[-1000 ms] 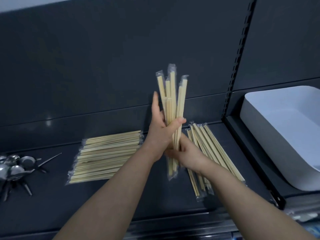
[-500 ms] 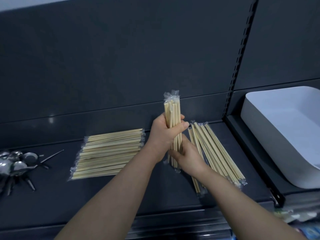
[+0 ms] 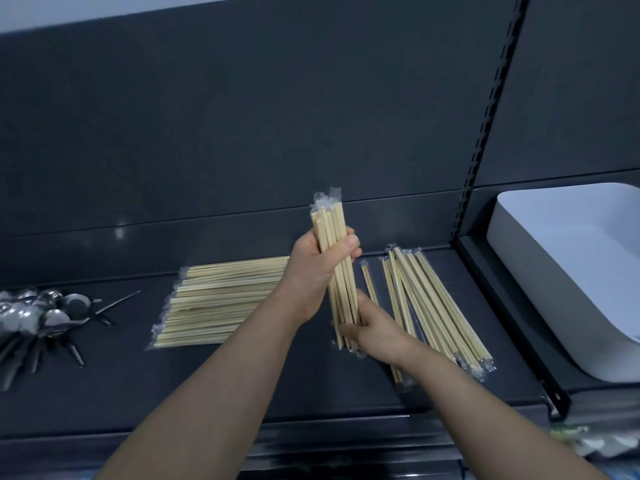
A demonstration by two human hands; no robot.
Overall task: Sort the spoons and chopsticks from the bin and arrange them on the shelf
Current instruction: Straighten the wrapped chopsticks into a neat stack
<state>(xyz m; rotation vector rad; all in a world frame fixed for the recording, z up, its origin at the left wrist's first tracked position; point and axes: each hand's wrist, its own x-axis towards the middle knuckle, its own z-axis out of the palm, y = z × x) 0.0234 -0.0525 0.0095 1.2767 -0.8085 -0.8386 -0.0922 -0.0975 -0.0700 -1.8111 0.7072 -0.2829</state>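
**Both hands on one upright bundle of wrapped chopsticks, above the shelf**

Nearest: two bare forearms reach up and forward from the bottom edge, crossing the shelf (image 3: 242,382) lip.

Right hand (image 3: 379,336), lower and nearer: fingers curled round the bottom end of the held bundle (image 3: 335,233), cupping it from the right side. The plastic wrap ends poke out just below the hand.

Left hand (image 3: 311,278), higher: wrapped round the bundle's upper middle, thumb laid across the front, fingers behind. The bundle stands nearly upright, leaning slightly left at the top, with its ends even and crinkled clear wrap sticking out above. It is off the shelf surface, between the two lying piles.

On the shelf, left of the hands: a flat pile of wrapped chopsticks (image 3: 221,303), laid side to side, rows fairly tidy; the left wrist covers its right end.

Right of the hands: a looser pile (image 3: 429,306), running front to back and fanned a little. One single wrapped pair (image 3: 367,282) lies just beside it, on the left.

Far left: a heap of metal spoons (image 3: 38,317), bowls clustered, handles splayed toward the front.

Far right, past the slotted upright (image 3: 485,133): a white bin (image 3: 571,265) on the neighbouring shelf section.

Behind all: dark grey back panel (image 3: 242,116).
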